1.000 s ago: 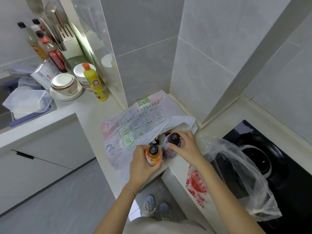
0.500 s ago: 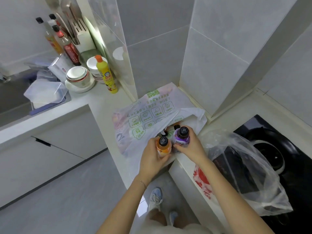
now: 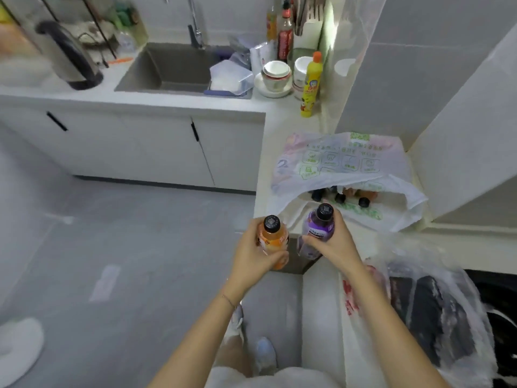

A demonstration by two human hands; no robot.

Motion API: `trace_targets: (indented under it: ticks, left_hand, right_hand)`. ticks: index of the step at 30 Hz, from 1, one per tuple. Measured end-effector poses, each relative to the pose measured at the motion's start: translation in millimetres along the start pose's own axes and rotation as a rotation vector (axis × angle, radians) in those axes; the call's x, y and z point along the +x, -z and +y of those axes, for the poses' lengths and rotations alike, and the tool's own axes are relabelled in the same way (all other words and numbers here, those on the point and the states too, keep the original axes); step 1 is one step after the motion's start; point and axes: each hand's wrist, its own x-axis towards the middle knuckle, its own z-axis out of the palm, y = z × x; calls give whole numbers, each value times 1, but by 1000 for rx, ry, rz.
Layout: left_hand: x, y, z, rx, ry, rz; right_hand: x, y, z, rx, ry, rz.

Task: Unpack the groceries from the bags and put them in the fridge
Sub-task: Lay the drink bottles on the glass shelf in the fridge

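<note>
Snugly, fingers [image 3: 312, 242] round orange bottle [image 3: 272, 237], purple bottle [image 3: 320, 226]

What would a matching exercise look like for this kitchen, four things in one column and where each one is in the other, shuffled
Things:
1. orange bottle
2. purple bottle
3. yellow bottle
4. kettle

Places:
A. on the counter left of the sink
B. held in the right hand
C. on the counter beside the stacked bowls
D. held in the left hand

Pairs: 1-D, 2-B, 3-C, 4-A.
</note>
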Motion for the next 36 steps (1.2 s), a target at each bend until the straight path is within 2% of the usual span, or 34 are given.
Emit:
trace_targets:
  ticks: [8,11,15,23,27,31,36]
  left_hand:
    - [-107,143,10,31,6,516]
    - [-166,192,4,69,8,686]
    - [-258,246,-10,85,31,872]
    - [-468,335,-39,163,102,1142]
    - [-562,367,-48,190,145,1292]
    - [-635,395,-50,153,154,1440]
    - [-701,433,-47,180,155,1522]
  right_hand:
    - [-39,-116,-131,-89,294,-469]
    - [-73,-170,-171,-112,430,-677]
    - [-140,-243,-207,-160,580,-860]
    - [-319,-370,-242,-134,718,-1104]
    - [-413,-414,-255,-83,799,-1168]
    - [-485,-453,-262,-12,797,-1260]
    - [-549,-512,-284,3,827,-1353]
